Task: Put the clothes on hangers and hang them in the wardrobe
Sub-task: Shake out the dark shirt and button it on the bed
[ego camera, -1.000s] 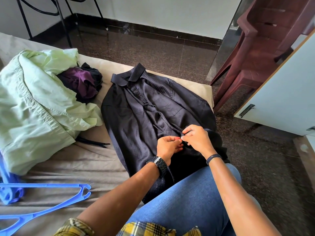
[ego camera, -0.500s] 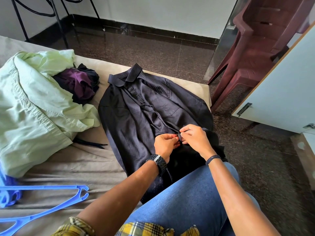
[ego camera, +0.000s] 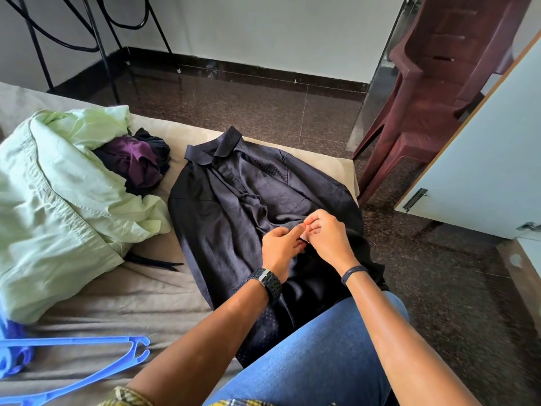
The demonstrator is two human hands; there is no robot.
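A dark navy shirt (ego camera: 234, 218) lies flat on the bed, collar pointing away, its hem draped over my knee. My left hand (ego camera: 281, 247) and my right hand (ego camera: 328, 235) meet at the shirt's front placket near the middle, fingers pinched on the fabric edge. A blue plastic hanger (ego camera: 96, 364) lies on the sheet at the lower left, apart from both hands. A pale green garment (ego camera: 52, 206) is heaped at the left with a purple garment (ego camera: 137, 162) bunched beside it.
The beige bed sheet (ego camera: 117, 303) ends at the dark tiled floor (ego camera: 292, 106). A maroon plastic chair (ego camera: 433, 92) stands at the right. A white wardrobe door (ego camera: 483, 159) hangs open beside it. A black metal stand (ego camera: 99, 48) is at the back left.
Both hands stay pinched on the placket, shifting slightly up the shirt. The view has drifted a little; the shirt and hanger lie where they were.
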